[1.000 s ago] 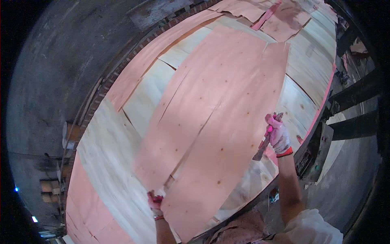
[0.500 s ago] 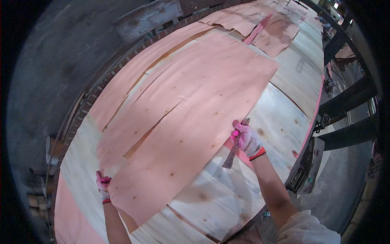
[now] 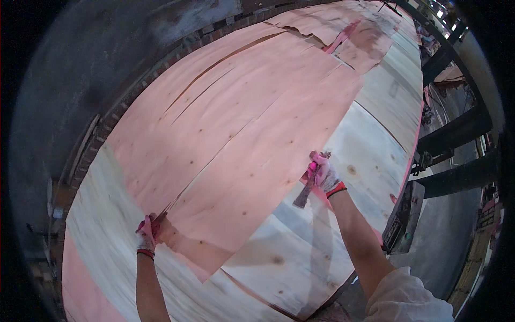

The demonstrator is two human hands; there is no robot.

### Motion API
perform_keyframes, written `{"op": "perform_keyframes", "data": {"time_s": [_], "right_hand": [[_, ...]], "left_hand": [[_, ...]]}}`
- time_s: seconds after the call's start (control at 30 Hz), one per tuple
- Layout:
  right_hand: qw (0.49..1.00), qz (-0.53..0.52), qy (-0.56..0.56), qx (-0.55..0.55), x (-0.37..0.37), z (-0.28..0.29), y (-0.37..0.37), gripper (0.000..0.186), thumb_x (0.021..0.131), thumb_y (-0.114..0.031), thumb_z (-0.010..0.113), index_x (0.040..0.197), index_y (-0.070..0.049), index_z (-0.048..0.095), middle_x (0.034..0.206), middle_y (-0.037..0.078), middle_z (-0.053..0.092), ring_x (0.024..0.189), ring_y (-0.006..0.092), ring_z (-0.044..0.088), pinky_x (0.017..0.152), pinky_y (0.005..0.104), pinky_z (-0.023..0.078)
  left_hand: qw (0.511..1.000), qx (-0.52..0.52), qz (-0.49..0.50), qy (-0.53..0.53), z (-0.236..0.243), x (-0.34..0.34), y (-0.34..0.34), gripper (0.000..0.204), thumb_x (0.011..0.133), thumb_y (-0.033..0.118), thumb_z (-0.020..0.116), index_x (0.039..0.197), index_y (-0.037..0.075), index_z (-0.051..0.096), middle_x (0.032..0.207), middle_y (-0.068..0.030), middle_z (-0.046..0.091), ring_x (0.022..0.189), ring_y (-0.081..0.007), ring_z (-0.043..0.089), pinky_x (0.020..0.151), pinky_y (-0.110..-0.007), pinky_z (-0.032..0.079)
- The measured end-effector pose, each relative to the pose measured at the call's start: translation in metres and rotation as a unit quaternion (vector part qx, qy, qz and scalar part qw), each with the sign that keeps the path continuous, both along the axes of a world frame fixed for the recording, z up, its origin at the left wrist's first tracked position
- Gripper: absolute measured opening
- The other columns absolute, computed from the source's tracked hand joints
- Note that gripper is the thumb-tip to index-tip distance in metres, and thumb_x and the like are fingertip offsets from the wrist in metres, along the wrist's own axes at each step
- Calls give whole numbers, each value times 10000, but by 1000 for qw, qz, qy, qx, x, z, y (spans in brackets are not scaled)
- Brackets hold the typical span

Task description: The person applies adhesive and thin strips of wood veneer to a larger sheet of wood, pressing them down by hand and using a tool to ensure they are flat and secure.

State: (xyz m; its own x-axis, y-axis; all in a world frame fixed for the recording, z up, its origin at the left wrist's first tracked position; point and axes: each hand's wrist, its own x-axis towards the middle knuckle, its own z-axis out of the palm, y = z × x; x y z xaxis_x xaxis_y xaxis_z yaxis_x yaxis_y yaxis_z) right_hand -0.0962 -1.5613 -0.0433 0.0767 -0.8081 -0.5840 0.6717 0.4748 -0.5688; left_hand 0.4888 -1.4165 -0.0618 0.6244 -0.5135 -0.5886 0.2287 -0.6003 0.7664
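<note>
Head view, and from where I'm standing the big pink sheet [image 3: 268, 139] covers the middle of the stack, lying over a pale layer [image 3: 370, 139]. I'd call the spreading well advanced, though the near end looks unfinished. The left hand [image 3: 146, 232] has its gloved fingers closed, as far as I can make out, on the sheet's ragged near edge, right where a long split [image 3: 214, 162] runs out. That corner seems lifted, with shadow beneath it. The right hand [image 3: 323, 170] is at the sheet's right edge, closed round a flat-bladed tool [image 3: 303, 196] whose blade points down toward the near side; whether those fingers also pinch the sheet, I can't tell.

What is done: most of the sheet lies broad and fairly smooth, reaching the pink pieces at the far end, where a brighter pink strip [image 3: 343, 36] lies.

What is left, by my reading: the split is not closed up at the near end, and a slit [image 3: 201, 96] shows toward the left. Pale layer lies bare along the right side and across the near end, with another pink piece [image 3: 86, 279] at the near left corner.
</note>
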Motion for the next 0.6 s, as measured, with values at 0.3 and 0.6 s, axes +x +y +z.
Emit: {"op": "perform_keyframes", "data": {"time_s": [0.3,0.6], "right_hand": [[996,-62,3,-70,10,-25,0,184,848,-345,625,791,-198,530,522,-61,428,492,159,537,500,436,499],[995,51,-56,-68,18,-66,-12,490,875,-447,538,1223,-105,501,1024,79,639,911,293,627,784,557,517]], "left_hand": [[886,-5,-299,-355,-24,4,7,338,933,366,475,919,60,616,839,-99,647,781,-258,607,717,-358,486],[936,-106,-176,-285,-59,51,35,240,915,278,512,932,87,658,931,-141,657,898,-318,616,835,-403,466]]}}
